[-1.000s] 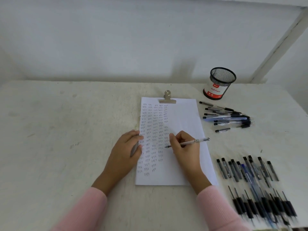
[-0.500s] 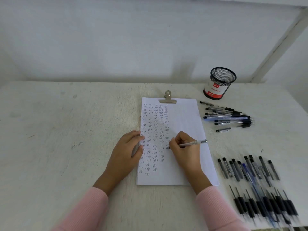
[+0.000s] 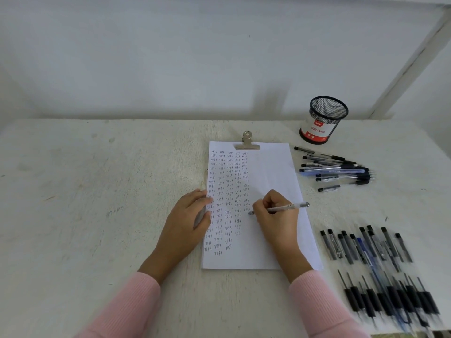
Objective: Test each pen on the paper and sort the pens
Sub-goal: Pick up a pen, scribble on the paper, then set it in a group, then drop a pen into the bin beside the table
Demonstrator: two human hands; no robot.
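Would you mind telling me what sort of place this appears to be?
Probably a plain desk set up for pen testing: a clipped paper covered in "test" scribbles, a mesh pen cup, and a white table against a bare wall.

Your left hand [image 3: 186,217]: palm down, fingers together and lightly curled, fingertips pointing up and to the right, a slim grey object tucked under the fingers. Your left forearm: runs in from the lower left, pink ribbed sleeve [image 3: 133,304] ending at the wrist. Your right hand [image 3: 275,215]: curled in a writing grip, thumb and forefinger pinched low on a pen [image 3: 284,208], its tip pointing left, knuckles raised. Your right forearm: enters from the lower right, wrist bare, the same pink sleeve covering the rest.
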